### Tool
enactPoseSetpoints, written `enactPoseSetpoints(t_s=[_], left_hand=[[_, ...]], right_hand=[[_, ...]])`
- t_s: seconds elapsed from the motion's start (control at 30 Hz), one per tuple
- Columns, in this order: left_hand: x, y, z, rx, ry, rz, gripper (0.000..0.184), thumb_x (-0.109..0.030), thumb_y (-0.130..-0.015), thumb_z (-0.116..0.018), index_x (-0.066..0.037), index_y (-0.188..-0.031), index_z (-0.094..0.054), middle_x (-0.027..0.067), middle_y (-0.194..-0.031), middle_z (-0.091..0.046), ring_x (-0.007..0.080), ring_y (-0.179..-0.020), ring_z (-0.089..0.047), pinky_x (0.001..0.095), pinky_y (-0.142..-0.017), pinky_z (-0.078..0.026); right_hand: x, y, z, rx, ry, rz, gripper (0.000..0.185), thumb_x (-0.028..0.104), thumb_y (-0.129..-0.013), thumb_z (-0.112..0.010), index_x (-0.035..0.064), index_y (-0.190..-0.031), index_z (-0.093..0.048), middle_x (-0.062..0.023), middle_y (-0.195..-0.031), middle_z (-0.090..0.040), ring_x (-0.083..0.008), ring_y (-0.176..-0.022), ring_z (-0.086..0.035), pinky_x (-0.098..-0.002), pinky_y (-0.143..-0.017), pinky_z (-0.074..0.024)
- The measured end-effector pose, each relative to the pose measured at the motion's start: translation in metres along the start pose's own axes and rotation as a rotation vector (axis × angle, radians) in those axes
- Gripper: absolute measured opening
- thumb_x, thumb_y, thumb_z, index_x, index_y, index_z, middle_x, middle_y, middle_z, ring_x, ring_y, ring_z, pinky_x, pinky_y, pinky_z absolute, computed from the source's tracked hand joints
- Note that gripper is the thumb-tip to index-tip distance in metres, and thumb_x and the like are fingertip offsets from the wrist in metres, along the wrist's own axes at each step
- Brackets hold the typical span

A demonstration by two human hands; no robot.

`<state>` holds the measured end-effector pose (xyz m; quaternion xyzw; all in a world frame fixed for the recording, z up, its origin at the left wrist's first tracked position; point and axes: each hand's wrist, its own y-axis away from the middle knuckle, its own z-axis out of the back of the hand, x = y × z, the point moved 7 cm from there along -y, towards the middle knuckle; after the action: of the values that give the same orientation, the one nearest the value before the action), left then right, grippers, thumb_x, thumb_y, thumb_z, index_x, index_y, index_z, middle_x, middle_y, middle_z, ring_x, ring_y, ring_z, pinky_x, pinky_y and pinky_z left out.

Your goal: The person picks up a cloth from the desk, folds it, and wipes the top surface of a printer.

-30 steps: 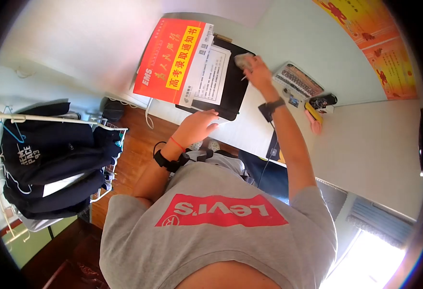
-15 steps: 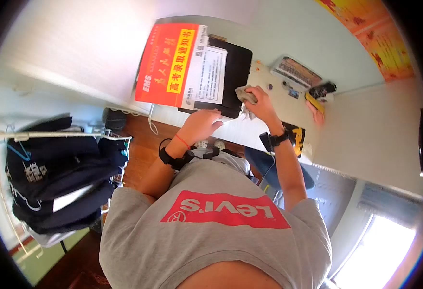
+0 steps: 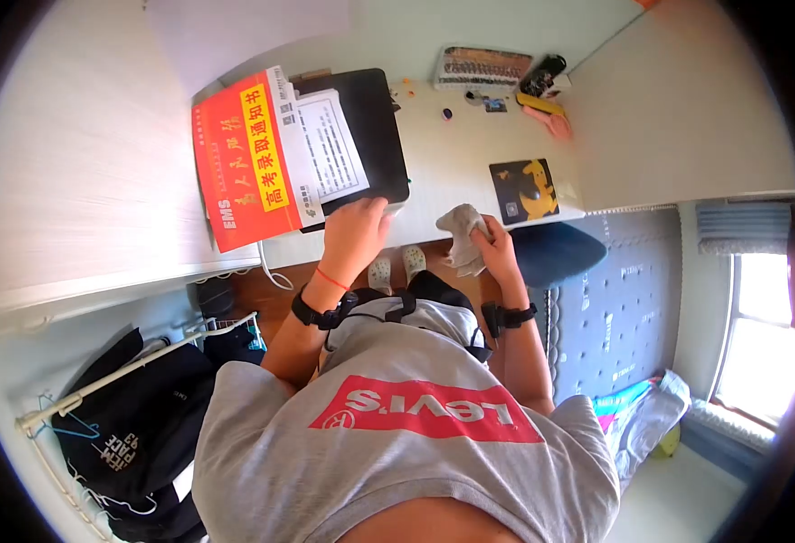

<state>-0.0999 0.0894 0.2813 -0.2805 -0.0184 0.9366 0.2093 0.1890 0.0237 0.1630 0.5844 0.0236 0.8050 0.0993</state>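
Note:
My left hand [image 3: 356,239] has its fingers curled at the near edge of a black flat case [image 3: 381,136] with rounded corners; the fingertips are partly hidden. On the case lie a red EMS envelope [image 3: 235,163] and a white printed sheet [image 3: 330,145]. A crumpled grey cloth [image 3: 463,233] is pinched in my right hand [image 3: 499,255], held at the desk's front edge, apart from the case. Part of the cloth hangs down below the fingers.
On the white desk [image 3: 452,154] sit a dark mat with a yellow cartoon figure [image 3: 520,192], a framed group photo [image 3: 482,69] and a pink item [image 3: 549,119]. A dark blue seat [image 3: 558,253] stands at the front right. Clothes hang on a rack [image 3: 135,366] at left.
My right hand has drawn the cloth off the black case, back toward me. My left hand's fingers have curled more at the case's edge. The view has shifted right.

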Motion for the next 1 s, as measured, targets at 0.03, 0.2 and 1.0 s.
enactPoseSetpoints(t_s=[0.03,0.2,1.0], left_hand=[[-0.001,0.000,-0.001,-0.029,0.008,-0.014,0.019,-0.020,-0.093,-0.065,-0.006,-0.104,-0.068,0.0121,-0.097,-0.072,0.0362,-0.083,-0.068,0.0441,-0.071,-0.055],[-0.006,0.007,0.009,-0.225,0.098,-0.080,0.013,-0.011,-0.087,-0.070,-0.004,-0.097,-0.065,0.0097,-0.095,-0.070,0.0320,-0.087,-0.067,0.0404,-0.077,-0.053],[-0.264,0.176,-0.123,0.407,0.706,-0.134,0.025,-0.022,-0.097,-0.067,0.003,-0.098,-0.066,0.0114,-0.084,-0.067,0.0195,-0.074,-0.066,0.0317,-0.067,-0.050]], right_hand=[[-0.005,0.011,-0.003,-0.002,-0.046,-0.027,0.028,0.015,-0.094,-0.066,0.0003,-0.119,-0.062,-0.0061,-0.091,-0.067,-0.0116,-0.084,-0.059,-0.0285,-0.075,-0.0500],[-0.002,0.048,-0.019,0.017,-0.203,-0.130,0.023,0.014,-0.099,-0.061,-0.0005,-0.118,-0.061,-0.0019,-0.093,-0.063,-0.0094,-0.085,-0.055,-0.0272,-0.074,-0.0480],[-0.023,0.281,0.079,-0.033,-1.161,-0.152,0.037,0.030,-0.109,-0.044,0.0025,-0.130,-0.056,-0.0063,-0.111,-0.067,-0.0167,-0.098,-0.068,-0.0329,-0.085,-0.0569]])
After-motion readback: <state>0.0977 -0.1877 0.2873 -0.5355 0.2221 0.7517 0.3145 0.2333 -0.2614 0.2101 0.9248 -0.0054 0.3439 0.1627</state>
